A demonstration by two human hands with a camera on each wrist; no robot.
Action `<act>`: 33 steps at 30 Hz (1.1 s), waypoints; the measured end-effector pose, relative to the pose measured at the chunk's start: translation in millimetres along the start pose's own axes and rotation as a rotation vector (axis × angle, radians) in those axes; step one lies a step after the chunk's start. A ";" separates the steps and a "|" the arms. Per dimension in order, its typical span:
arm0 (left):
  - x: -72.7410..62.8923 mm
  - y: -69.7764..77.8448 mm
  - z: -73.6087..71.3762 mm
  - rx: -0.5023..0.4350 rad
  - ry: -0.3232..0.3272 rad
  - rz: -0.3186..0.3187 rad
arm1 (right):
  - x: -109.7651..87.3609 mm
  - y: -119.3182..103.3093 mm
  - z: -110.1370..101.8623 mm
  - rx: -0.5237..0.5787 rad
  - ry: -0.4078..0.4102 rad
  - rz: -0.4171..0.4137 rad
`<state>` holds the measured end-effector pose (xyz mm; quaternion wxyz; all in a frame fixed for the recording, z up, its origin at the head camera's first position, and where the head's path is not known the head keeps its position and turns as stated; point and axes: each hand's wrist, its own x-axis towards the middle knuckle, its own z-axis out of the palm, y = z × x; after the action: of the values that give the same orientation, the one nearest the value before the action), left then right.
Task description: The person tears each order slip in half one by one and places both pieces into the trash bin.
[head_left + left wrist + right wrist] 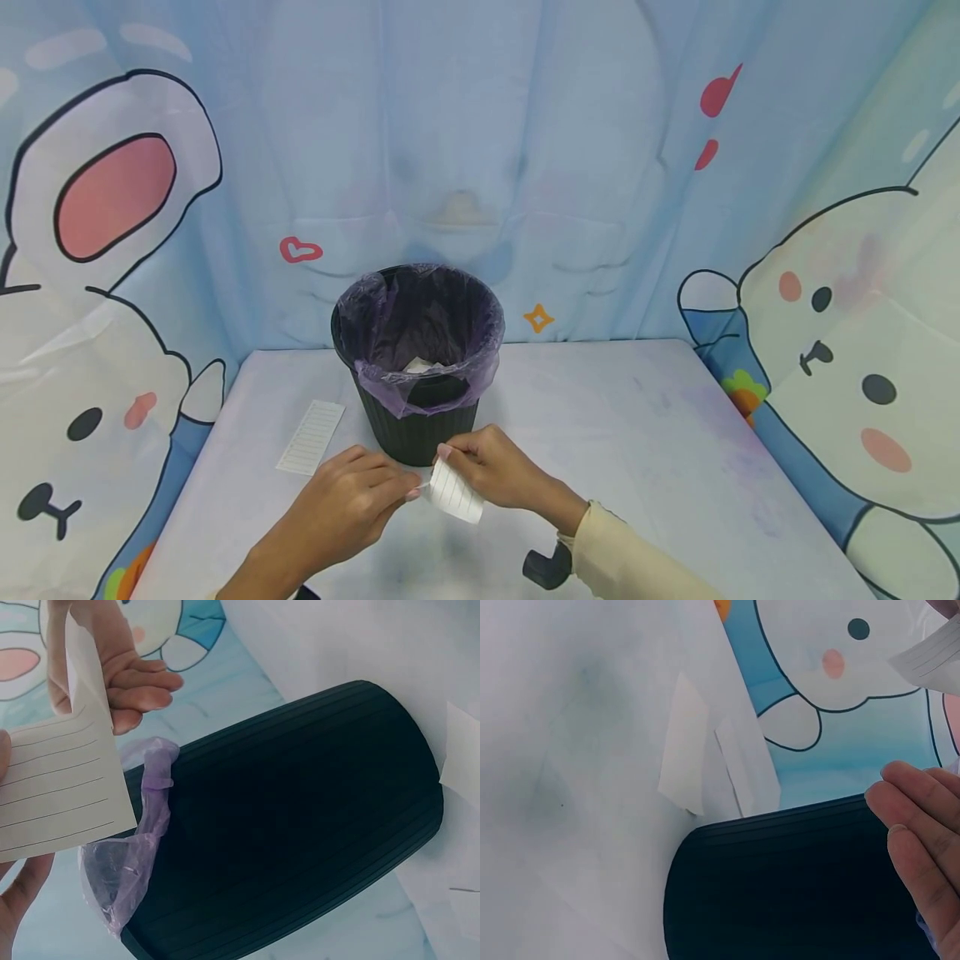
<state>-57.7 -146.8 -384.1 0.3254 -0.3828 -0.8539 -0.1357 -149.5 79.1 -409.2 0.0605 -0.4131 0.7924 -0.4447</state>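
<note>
A lined sheet of paper (457, 493) is held between the two hands, in front of the bin. My left hand (352, 504) pinches its left edge between thumb and fingertips. On the other side my right hand (498, 467) grips the top of the sheet with thumb and curled fingers. Close up in the left wrist view, the paper (60, 787) shows black ruled lines and a bent-up upper part. Just behind the hands stands a black ribbed bin (401, 429), upright, with a purple plastic bag (468, 371) folded over its rim.
Pieces of white paper (422, 365) lie inside the bin. Left of it, a lined paper strip (311, 437) rests on the pale table (615, 433). The right wrist view shows two paper pieces, one a wider strip (682, 750). A blue cartoon curtain (450, 125) hangs behind.
</note>
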 end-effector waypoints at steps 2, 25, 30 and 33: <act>-0.1 0.1 -0.1 0.000 -0.001 -0.002 | 0.3 0.5 0.0 -0.003 0.001 0.004; -1.1 0.8 -1.2 -0.009 0.012 0.003 | 2.0 6.7 1.2 -0.039 0.014 0.001; -1.5 1.3 -1.8 -0.007 0.018 0.008 | 2.3 6.7 0.8 -0.041 0.016 0.007; -1.8 1.4 -1.9 -0.004 0.023 0.013 | 2.5 7.3 0.9 -0.042 0.016 0.001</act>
<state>-54.8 -147.9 -383.9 0.3353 -0.3876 -0.8473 -0.1396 -155.1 78.7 -414.7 0.0457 -0.4105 0.8023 -0.4310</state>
